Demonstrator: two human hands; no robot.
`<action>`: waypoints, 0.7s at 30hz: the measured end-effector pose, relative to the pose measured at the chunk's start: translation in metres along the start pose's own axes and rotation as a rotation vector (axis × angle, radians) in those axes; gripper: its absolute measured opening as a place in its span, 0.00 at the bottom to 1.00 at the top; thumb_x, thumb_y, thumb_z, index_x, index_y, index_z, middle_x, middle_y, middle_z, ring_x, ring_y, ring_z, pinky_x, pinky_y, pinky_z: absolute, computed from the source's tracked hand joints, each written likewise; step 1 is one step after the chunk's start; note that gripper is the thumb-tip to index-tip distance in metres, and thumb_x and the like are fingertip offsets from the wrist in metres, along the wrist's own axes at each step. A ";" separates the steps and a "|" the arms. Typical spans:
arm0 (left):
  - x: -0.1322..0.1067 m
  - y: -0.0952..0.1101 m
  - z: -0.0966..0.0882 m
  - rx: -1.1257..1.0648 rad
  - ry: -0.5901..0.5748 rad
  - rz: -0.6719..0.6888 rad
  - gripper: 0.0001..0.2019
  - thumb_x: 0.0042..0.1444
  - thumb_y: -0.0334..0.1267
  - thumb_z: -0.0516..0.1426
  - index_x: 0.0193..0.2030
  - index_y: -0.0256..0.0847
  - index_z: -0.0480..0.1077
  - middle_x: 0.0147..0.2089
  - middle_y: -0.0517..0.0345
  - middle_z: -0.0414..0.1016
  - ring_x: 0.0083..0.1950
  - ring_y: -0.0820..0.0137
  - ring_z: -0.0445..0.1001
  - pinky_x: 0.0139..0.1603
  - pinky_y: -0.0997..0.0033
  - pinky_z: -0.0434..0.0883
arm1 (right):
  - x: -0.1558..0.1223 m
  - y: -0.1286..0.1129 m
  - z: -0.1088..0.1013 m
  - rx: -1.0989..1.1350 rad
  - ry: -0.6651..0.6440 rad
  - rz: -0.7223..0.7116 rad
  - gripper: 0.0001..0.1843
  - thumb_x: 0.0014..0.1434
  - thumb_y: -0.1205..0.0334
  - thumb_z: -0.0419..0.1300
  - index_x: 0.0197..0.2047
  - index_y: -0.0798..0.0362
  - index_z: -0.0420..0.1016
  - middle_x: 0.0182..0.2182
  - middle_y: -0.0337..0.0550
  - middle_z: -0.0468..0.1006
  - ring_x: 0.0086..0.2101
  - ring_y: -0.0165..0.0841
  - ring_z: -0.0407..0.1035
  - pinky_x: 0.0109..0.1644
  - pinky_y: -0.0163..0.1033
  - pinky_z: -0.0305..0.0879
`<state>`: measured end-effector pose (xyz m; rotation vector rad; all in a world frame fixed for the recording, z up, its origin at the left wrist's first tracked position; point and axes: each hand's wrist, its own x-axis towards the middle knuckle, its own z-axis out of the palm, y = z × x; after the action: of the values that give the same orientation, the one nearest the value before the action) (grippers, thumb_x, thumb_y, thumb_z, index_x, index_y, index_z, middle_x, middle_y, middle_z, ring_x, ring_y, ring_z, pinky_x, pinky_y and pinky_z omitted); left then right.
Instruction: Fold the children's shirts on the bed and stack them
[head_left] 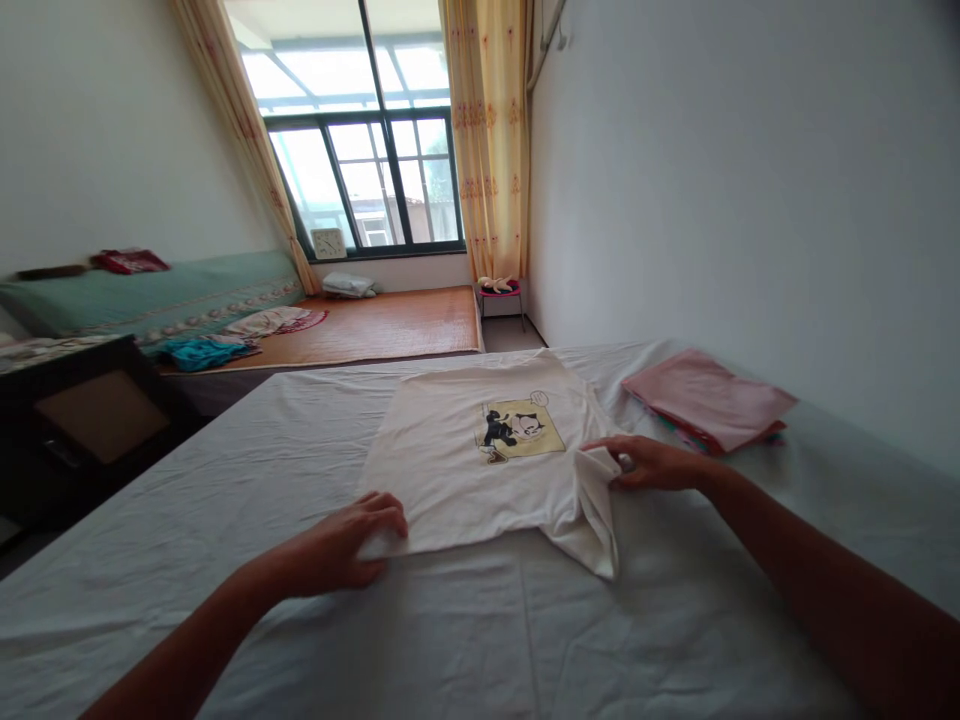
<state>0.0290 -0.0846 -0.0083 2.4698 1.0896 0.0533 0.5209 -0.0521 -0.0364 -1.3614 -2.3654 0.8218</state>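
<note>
Your R hand (652, 463) pinches the cartoon-print T-shirt (442, 440), spread on the pale sheet (450, 640), nr its bunched sleeve (592, 520); L hand (346, 542) sits at a hem corner (418, 540), can't tell if gripping, so an uneven R tug could skew/crease it.

Daylight enters through a tall, dark-framed glass window (414, 180) flanked by yellow patterned fabric curtains (491, 140), beside a plain white wall (735, 180). Beneath the window, a low bed (225, 387) bearing a reddish-brown woven mat (405, 318) stands near a small pink-rimmed, metal-legged stool (514, 294) on grey floor (506, 338). A square white clock (328, 243) rests by the glass; a dark rectangular cabinet (97, 415) stands at left.
</note>
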 end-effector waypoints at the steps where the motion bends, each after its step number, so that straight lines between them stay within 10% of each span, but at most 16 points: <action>1: -0.002 0.001 0.000 0.028 0.007 -0.024 0.16 0.45 0.30 0.55 0.43 0.47 0.69 0.49 0.57 0.69 0.51 0.65 0.68 0.54 0.70 0.63 | -0.002 -0.003 -0.002 0.014 -0.053 -0.024 0.28 0.50 0.47 0.62 0.52 0.50 0.75 0.40 0.45 0.78 0.41 0.40 0.71 0.49 0.43 0.65; 10: -0.009 -0.033 -0.015 -0.109 0.144 -0.196 0.09 0.53 0.44 0.54 0.35 0.45 0.74 0.38 0.57 0.75 0.41 0.64 0.71 0.45 0.71 0.66 | -0.015 -0.008 -0.017 0.267 -0.178 -0.062 0.20 0.56 0.45 0.58 0.41 0.53 0.76 0.43 0.48 0.77 0.45 0.41 0.69 0.51 0.43 0.63; 15: 0.035 -0.070 -0.044 -0.493 0.440 -0.317 0.22 0.46 0.57 0.60 0.35 0.39 0.73 0.32 0.58 0.75 0.35 0.66 0.71 0.36 0.73 0.68 | 0.035 0.009 -0.028 0.467 0.212 0.069 0.30 0.54 0.37 0.56 0.47 0.54 0.71 0.36 0.46 0.78 0.36 0.37 0.72 0.39 0.38 0.67; 21: 0.105 -0.115 -0.037 -0.856 0.741 -0.542 0.35 0.43 0.62 0.59 0.50 0.36 0.67 0.31 0.57 0.74 0.27 0.72 0.71 0.26 0.76 0.65 | 0.103 0.042 -0.039 -0.020 0.544 0.463 0.31 0.65 0.45 0.36 0.50 0.54 0.71 0.37 0.51 0.80 0.36 0.40 0.74 0.39 0.42 0.69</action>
<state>0.0137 0.0727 -0.0360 1.3347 1.5490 1.0795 0.5172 0.0652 -0.0340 -1.8885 -1.6748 0.4447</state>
